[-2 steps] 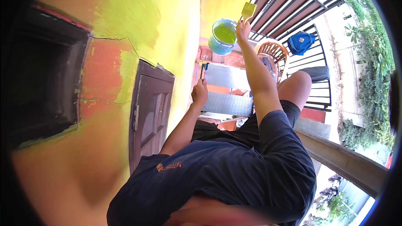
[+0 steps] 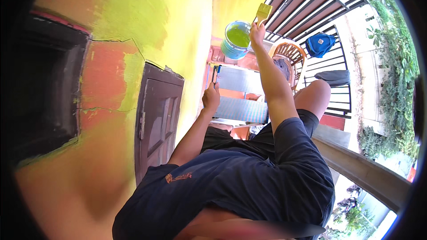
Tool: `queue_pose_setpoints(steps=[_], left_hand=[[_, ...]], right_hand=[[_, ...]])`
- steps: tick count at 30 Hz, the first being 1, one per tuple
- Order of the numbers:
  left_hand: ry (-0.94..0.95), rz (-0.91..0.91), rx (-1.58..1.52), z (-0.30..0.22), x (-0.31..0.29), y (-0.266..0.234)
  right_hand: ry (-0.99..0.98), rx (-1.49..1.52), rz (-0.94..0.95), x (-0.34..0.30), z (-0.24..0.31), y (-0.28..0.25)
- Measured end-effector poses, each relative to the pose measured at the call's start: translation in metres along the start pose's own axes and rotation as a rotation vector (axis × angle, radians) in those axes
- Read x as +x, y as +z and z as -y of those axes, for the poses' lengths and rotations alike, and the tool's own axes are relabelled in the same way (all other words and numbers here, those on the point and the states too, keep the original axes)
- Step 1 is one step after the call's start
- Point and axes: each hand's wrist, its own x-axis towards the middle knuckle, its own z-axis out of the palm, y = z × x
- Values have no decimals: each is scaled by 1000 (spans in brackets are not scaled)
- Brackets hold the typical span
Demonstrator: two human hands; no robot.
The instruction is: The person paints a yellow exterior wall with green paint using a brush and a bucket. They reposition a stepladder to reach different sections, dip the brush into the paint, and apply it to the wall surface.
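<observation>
I am seeing the right hand (image 2: 256,34) reaching out to the far side, its fingers wrapping firmly around the pale handle of a paintbrush (image 2: 264,11). The brush is pointing away from the body, its broad bristles showing yellow-green. Just left of that hand, a blue bucket (image 2: 234,50) is holding bright green paint (image 2: 240,38); I cannot tell whether hand and rim are touching.

Nearer and further left, the left hand (image 2: 211,98) is curling tightly around a thin dark rail (image 2: 214,74), with no visible gap in the grip. The rail is running along the left edge of two silvery steps (image 2: 240,79), one lying nearer than the other.

On my left, the wall (image 2: 147,13) is showing patchy yellow-green and orange around a brown panelled door (image 2: 162,106). To the far right, a brown slatted chair (image 2: 291,52) is standing near a blue bag (image 2: 320,44) and a dark railing (image 2: 307,9).
</observation>
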Motion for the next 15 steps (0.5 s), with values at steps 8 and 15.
queue_pose_setpoints(steps=[8, 15], left_hand=[[-36, 51, -13, -7, 6, -6], [-43, 41, -113, -6, 3, -7]], right_hand=[[-221, 14, -5, -22, -102, 15], [-105, 190, 28, -35, -74, -5]])
